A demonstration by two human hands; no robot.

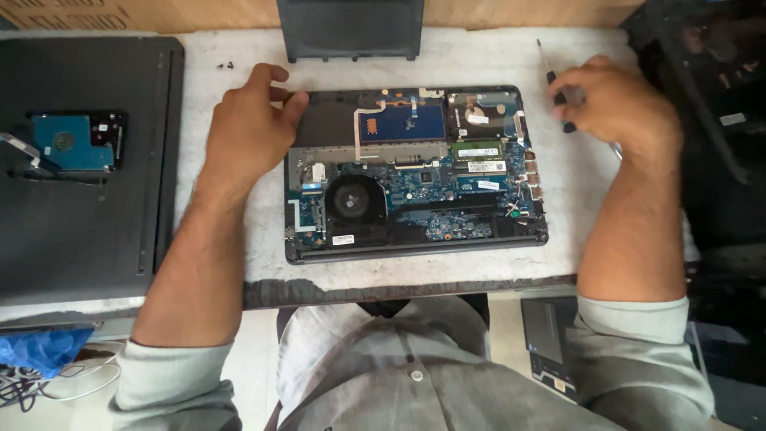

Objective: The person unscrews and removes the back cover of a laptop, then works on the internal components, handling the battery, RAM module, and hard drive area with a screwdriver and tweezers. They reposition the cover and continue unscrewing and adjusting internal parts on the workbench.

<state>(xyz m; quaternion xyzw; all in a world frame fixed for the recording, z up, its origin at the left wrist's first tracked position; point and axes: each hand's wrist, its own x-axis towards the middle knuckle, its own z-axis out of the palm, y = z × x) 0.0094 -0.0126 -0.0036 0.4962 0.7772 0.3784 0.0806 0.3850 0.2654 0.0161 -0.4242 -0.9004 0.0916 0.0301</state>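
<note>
An opened laptop base [415, 172] lies in the middle of the white worktop, its blue circuit board, round black fan [353, 199] and memory modules exposed. My left hand [247, 128] rests with curled fingers against the laptop's far left corner, holding nothing that I can see. At the far right, my right hand [610, 104] is closed around a thin screwdriver [552, 76] with a black handle, its shaft pointing away from me, just beyond the laptop's right edge.
A closed dark laptop [88, 207] lies at the left with a blue hard drive [72, 144] on it. A dark cover panel [351, 32] stands at the far edge. Small black screws [225, 65] lie near it. Dark equipment [710, 120] crowds the right.
</note>
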